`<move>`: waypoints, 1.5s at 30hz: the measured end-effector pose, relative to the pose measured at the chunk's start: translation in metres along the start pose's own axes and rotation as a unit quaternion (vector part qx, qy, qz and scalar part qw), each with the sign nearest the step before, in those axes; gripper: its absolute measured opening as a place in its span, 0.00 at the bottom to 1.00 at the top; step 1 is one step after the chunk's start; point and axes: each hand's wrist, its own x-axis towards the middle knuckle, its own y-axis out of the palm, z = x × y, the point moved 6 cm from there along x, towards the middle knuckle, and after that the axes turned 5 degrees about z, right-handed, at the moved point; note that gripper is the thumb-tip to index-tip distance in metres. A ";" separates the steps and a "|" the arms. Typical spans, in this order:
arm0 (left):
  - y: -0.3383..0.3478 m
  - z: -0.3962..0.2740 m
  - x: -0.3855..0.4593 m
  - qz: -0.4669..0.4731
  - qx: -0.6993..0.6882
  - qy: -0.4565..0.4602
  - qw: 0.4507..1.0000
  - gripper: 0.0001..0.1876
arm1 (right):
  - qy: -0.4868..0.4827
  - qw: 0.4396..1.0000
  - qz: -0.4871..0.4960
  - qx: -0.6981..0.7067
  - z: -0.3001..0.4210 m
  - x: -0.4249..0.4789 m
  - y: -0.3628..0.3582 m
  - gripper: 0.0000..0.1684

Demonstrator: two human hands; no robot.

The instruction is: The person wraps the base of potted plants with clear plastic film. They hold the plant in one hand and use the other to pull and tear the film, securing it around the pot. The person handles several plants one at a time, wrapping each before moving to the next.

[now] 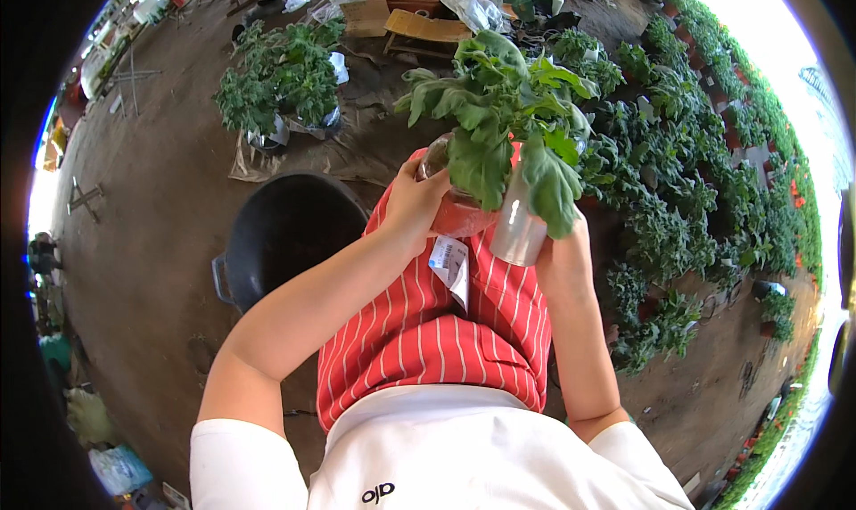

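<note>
A leafy green potted plant [491, 109] stands over my lap in a reddish pot [461, 217] wrapped in clear plastic. On the picture's left side of the pot, my left hand [418, 199] grips its rim and wall. At the other side, my right hand [565, 246] is around a clear, shiny plastic cylinder [518, 232], its fingers mostly hidden behind it and the leaves. A white tag with printing [451, 262] hangs below the pot, against the red striped apron.
A large black tub [294, 236] with a handle stands on the dirt floor beside my lap. Beyond it are potted plants [284, 75] on plastic sheeting. Cardboard [428, 25] and plastic scraps lie ahead. Dense rows of potted plants [675, 169] fill the right side.
</note>
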 end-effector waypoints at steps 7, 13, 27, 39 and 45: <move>0.000 0.017 0.035 -0.024 0.136 0.085 0.987 0.32 | -0.110 0.924 -0.034 -0.366 -0.004 0.018 0.013 0.32; -0.038 0.006 -0.008 0.063 0.399 0.230 0.886 0.28 | -0.148 0.922 -0.050 -0.354 0.000 0.036 -0.001 0.29; -0.024 0.042 -0.039 0.040 0.376 0.381 0.844 0.10 | -0.069 0.883 -0.086 -0.457 -0.006 0.014 0.006 0.29; -0.004 -0.018 -0.031 -0.042 0.287 0.601 0.744 0.23 | -0.086 0.902 -0.084 -0.415 -0.006 0.008 0.017 0.29; -0.018 -0.016 -0.018 -0.130 0.219 0.550 0.795 0.25 | -0.083 0.896 -0.106 -0.423 -0.011 0.010 0.006 0.28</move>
